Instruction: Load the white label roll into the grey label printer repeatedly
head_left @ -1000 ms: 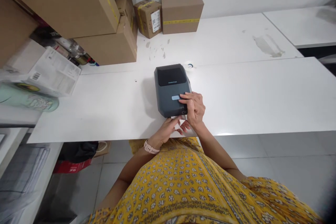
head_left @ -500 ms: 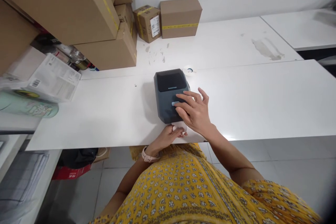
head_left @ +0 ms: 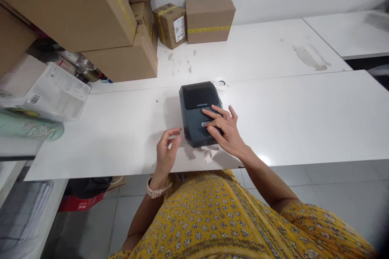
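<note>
A dark blue-grey label printer point(head_left: 194, 131) with a black window on its top stands on the white table. My right hand point(head_left: 226, 131) rests over its right side, fingers spread, with a fingertip at the light button point(head_left: 205, 124). Crumpled white paper point(head_left: 209, 153) sticks out at the printer's near edge and lies on the table below it. Just left of the printer, my left hand point(head_left: 167, 147) is raised with thumb and fingers apart and nothing between them. Its fingertips are close to the printer's side.
Cardboard boxes point(head_left: 120, 58) are stacked at the back left, with two smaller cartons point(head_left: 210, 18) against the wall. A white package point(head_left: 65, 93) and a pale green bottle point(head_left: 33, 127) lie at the left. Behind the printer sits a small white roll point(head_left: 221, 83). The table's front edge is close to my body.
My left hand has let go of the white paper at the printer's near edge and moved left, its fingers opening. My right hand stays on the printer.
</note>
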Available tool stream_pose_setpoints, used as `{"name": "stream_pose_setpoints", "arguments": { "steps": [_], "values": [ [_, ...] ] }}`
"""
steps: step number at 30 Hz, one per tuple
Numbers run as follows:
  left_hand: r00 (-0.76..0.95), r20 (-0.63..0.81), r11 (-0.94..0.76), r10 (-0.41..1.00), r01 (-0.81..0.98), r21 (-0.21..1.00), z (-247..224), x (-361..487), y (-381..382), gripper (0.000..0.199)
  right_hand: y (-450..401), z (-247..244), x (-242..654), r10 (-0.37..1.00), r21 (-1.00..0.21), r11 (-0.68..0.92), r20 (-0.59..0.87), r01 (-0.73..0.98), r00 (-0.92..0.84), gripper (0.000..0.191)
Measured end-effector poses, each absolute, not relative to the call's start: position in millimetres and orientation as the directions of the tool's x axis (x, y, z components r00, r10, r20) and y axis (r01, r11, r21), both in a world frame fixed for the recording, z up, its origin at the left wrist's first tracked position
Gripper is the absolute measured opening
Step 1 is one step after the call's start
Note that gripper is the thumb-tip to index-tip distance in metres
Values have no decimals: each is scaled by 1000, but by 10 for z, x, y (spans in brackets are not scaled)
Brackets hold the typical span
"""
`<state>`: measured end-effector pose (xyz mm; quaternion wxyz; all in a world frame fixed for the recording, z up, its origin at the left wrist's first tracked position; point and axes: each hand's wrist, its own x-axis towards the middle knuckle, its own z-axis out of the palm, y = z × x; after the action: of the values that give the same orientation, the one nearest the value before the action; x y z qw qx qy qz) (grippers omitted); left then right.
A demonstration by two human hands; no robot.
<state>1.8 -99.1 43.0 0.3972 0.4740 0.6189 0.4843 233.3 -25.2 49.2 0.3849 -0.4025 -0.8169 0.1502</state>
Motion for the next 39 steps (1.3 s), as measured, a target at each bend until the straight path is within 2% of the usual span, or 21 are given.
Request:
{"name": "stream_pose_setpoints", "arguments": {
  "steps": [2,4,8,10,14,17,20,22,25,28,29,31,34,36,39],
  "values": [
    [-224,16,39,974,238,971,422,119,-998,53,-332,430,2422,817,-617,567,507,546,-275,23],
    [-157,19,23,987,264,964,427,206,-1022,63,-417,378,2497,837,-657,519,519,547,-172,33],
    [-53,87,-74,995,207,975,534,305,-977,59,-440,437,2520,832,-680,534,530,502,-167,55],
    [-88,176,-158,980,178,971,616,312,-870,56,-326,565,2475,808,-652,569,557,501,-192,61],
    [-299,268,-215,916,199,956,677,261,-538,48,143,897,2354,710,-542,659,677,521,-194,65],
    [-316,250,-167,915,266,949,558,215,-268,44,621,1128,2245,644,-505,718,743,479,-181,63],
    [-223,70,-10,972,256,967,366,209,-61,57,1065,1333,2120,649,-529,716,745,454,-155,62],
    [-190,7,41,982,246,968,265,230,16,70,1254,1444,2049,673,-552,693,726,463,-141,65],
    [-209,13,45,978,272,961,203,271,48,79,1287,1490,2002,624,-500,704,774,505,-103,67],
    [-238,47,24,970,287,957,205,303,37,78,1088,1324,2039,556,-421,721,826,551,-96,49],
    [-245,57,16,968,284,959,205,311,35,77,1009,1235,2062,568,-407,729,809,551,-153,44],
    [-259,69,7,963,282,959,197,323,38,75,884,1050,2102,608,-380,765,692,520,-389,38],
    [-281,77,6,957,283,959,167,335,54,76,832,835,2099,601,-302,798,332,521,-727,32],
    [-291,75,8,954,277,961,149,335,62,77,871,742,2043,588,-221,801,117,556,-800,32],
    [-268,77,8,960,300,954,140,310,65,84,959,644,1923,565,-165,811,-30,562,-824,27]
  ]
}}
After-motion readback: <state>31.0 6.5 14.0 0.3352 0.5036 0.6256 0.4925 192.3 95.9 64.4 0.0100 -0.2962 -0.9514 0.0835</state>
